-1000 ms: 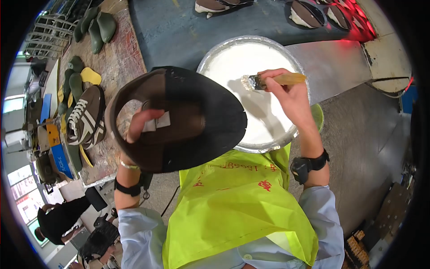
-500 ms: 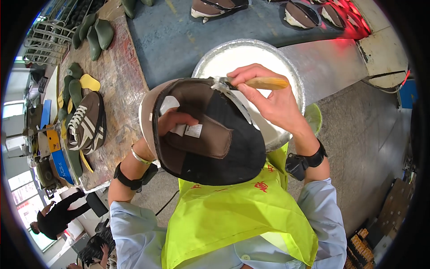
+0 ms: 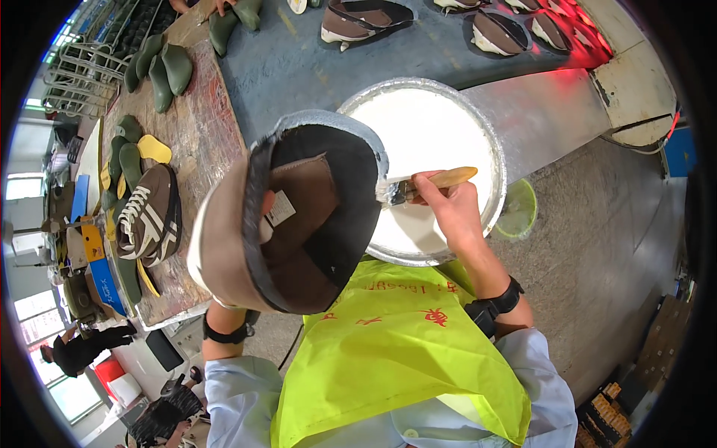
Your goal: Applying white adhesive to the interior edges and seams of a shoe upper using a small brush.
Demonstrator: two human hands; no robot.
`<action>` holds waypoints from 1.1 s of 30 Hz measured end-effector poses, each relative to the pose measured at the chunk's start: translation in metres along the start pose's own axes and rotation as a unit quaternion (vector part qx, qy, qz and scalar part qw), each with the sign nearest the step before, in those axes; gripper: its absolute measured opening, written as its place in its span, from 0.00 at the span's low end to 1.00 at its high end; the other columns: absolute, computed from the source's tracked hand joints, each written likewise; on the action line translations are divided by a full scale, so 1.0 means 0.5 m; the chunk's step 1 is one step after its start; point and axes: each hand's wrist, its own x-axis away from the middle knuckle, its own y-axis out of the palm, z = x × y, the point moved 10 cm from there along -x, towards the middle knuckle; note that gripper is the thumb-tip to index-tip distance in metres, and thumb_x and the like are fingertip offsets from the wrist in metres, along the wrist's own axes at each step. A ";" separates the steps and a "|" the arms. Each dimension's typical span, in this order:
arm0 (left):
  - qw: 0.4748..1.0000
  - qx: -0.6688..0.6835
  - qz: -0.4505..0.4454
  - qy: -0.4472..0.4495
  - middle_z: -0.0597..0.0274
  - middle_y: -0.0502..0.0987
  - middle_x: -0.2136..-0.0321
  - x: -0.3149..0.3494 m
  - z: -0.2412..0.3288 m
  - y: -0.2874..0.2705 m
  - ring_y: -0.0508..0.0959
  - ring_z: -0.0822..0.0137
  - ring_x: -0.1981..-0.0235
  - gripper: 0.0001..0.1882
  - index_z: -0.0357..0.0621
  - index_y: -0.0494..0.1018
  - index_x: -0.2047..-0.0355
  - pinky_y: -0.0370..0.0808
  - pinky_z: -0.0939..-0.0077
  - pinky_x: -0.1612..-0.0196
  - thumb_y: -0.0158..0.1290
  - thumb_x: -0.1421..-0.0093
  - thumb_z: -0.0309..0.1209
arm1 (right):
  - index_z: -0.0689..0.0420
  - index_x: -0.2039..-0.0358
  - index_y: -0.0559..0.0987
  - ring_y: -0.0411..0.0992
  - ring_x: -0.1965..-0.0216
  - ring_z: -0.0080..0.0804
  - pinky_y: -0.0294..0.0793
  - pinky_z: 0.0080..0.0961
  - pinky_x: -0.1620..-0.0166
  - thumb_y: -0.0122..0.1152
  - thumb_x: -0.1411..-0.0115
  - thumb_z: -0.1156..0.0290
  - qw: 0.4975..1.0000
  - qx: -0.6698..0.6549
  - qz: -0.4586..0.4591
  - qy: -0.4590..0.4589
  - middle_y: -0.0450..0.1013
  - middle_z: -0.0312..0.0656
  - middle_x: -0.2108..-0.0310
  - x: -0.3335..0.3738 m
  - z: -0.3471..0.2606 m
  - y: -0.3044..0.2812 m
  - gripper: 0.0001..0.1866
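Note:
Close to the camera is a brown shoe upper [image 3: 299, 216] with a black lining, its open underside facing up toward me. My left hand [image 3: 267, 203] grips it from the left; only a fingertip shows inside, next to a white label, and the rest is behind the upper. In my right hand [image 3: 448, 205] is a brush [image 3: 441, 179] with a pale wooden handle, pinched near its metal band. The white-coated bristles touch the right part of the upper's rim. A wet whitish band runs along the far rim. Below lies a round bucket [image 3: 418, 119] of white liquid.
Left, a worn table [image 3: 213, 112] bears green shoe lasts [image 3: 178, 69], yellow insoles and a brown lace-up shoe [image 3: 149, 213]. More uppers [image 3: 366, 22] lie on a blue-grey conveyor [image 3: 276, 75], red-lit at right. A green bin [image 3: 519, 209] stands beside the bucket. Another person's hand [image 3: 222, 6] is at the lasts.
The brush has moved from the upper's far rim to its right side, leaving a whitish band. The upper has tilted and shifted left. Another person's hand has appeared by the green lasts.

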 end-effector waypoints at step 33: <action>0.858 0.469 -0.053 -0.205 0.58 0.75 0.57 0.114 -0.170 0.263 0.74 0.66 0.56 0.16 0.34 0.71 0.53 0.72 0.71 0.52 0.54 0.43 0.23 | 0.64 0.59 0.73 0.70 0.58 0.23 0.73 0.21 0.54 0.53 0.39 0.79 0.969 -0.119 -0.064 -0.206 0.70 0.42 0.54 0.037 -0.145 0.036 0.08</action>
